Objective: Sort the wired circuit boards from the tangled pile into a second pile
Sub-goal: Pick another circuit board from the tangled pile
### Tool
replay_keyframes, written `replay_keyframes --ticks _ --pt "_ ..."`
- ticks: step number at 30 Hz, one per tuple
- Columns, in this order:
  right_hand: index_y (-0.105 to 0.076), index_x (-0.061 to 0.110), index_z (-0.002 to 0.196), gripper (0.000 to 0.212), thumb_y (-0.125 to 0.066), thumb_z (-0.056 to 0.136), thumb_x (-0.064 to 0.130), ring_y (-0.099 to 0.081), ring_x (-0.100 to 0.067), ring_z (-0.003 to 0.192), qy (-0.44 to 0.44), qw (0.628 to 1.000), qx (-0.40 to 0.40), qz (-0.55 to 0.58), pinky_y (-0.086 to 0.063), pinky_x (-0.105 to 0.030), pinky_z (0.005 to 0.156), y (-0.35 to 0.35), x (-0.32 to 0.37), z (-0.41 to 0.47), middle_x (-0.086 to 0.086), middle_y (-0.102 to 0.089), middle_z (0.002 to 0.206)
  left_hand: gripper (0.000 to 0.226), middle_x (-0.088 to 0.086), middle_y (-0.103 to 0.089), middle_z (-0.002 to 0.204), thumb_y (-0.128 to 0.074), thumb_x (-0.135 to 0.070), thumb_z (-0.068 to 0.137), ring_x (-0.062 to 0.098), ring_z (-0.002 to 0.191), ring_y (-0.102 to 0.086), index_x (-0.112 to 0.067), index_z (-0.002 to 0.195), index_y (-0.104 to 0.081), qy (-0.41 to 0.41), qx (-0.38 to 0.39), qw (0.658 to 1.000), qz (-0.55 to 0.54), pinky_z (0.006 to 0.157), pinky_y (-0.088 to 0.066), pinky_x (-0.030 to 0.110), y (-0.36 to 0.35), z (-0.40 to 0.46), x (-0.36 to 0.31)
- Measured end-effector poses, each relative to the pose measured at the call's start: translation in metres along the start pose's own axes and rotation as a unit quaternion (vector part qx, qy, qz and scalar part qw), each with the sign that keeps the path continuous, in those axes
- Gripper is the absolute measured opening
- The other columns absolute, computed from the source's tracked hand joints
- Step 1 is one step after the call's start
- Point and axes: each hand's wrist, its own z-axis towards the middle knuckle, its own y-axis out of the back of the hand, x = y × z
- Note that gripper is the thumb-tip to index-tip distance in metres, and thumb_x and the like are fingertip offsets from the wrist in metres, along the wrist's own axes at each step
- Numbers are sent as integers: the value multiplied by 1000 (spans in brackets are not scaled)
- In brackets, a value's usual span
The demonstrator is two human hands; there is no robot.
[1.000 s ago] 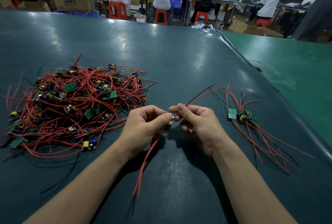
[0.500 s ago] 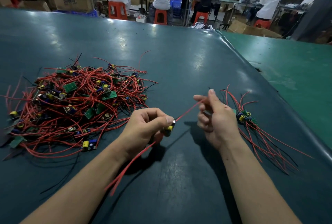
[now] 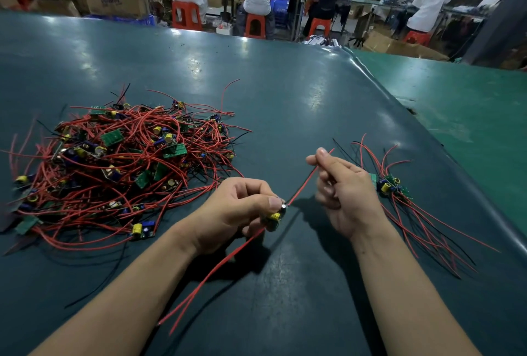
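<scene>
Gripping: left hand, fingers curled round a wired circuit board with a yellow capacitor, thumb pressed on top.
Held board: raised just above the dark green surface, between the tangled pile and the second pile.
Right hand: lifted beside the held board, on its side toward the second pile; fingers curled, pinching a red wire drawn taut from the board up to the fingertips.
Loose leads: two red wires trailing from the held board down toward the near edge of the surface, ends resting on it.
Tangled pile: lay on the surface well to the far side of the left hand from the held board; many small green boards with yellow and blue parts, knotted in red wires and a few black ones.
Second pile: lay on the surface just behind the right hand, seen from the held board; a few boards bunched together, wires fanned out toward the near edge.
Background: seated people on red stools at benches beyond the surface.
</scene>
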Motion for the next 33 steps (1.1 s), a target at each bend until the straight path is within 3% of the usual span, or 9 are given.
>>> replay_keyframes --ticks 4,7,11,14,17,19,24,28,33 --pt "-64 7 78 27 -56 98 22 -27 -3 35 -10 994 -85 71 -16 -14 31 7 1 7 5 -39 54 17 0 -52 52 -77 -27 58 7 39 -31 -16 56 -65 18 29 998 -60 43 -22 15 0 -1 -2" --pt "-62 8 81 28 -52 101 24 -27 -3 35 -16 994 -94 57 -16 -13 32 8 0 8 4 -40 55 36 0 -56 58 -91 -37 53 3 39 -39 -14 74 -73 -17 15 988 -155 39 -31 15 3 -1 -3" --pt "-67 11 92 4 -66 91 14 -40 -3 37 -21 995 27 -93 -24 -13 36 -9 -11 -6 2 -56 59 60 6 -67 85 -92 -31 55 5 48 -43 -9 103 -62 -43 -9 961 -273 45 -40 17 6 0 -7" --pt "-73 19 100 18 -74 82 17 -44 -4 43 2 982 140 -126 -29 -13 39 -20 -16 -15 2 -61 64 68 7 -70 102 -89 -22 61 10 63 -58 -9 117 -54 -52 -72 948 -305 59 -53 23 8 2 -8" --pt "-78 26 93 26 -77 68 33 -45 -6 46 -14 983 169 -69 -32 -14 41 -26 -15 -20 1 -63 67 32 1 -68 85 -72 -9 70 11 68 -62 -16 99 -63 -83 -134 950 -268 66 -56 23 6 4 -5" --pt "-78 20 87 28 -76 66 39 -44 -6 43 -12 989 146 -28 -31 -14 40 -29 -16 -21 1 -62 66 21 -1 -70 83 -69 -5 71 9 70 -63 -19 87 -66 -111 -141 961 -209 67 -55 22 2 7 -3" --pt "-74 19 70 22 -72 70 41 -39 -7 38 -5 996 85 12 -25 -14 35 -29 -17 -15 0 -58 61 23 10 -73 112 -76 3 66 9 68 -63 -18 71 -70 -143 -116 977 -107 61 -49 19 -1 9 2" --pt "-70 14 70 16 -69 85 20 -39 -7 38 -7 998 62 23 -26 -15 32 -28 -18 -14 -2 -56 58 29 8 -74 106 -75 3 70 11 69 -63 -7 94 -63 -151 -132 977 -71 62 -53 20 0 11 7" --pt "-75 11 72 11 -70 74 20 -45 -7 41 -1 995 75 68 -31 -15 33 -31 -17 -16 -6 -66 68 49 11 -69 104 -78 -6 64 18 86 -65 -5 110 -61 -169 -152 972 61 79 -56 28 -5 10 12"
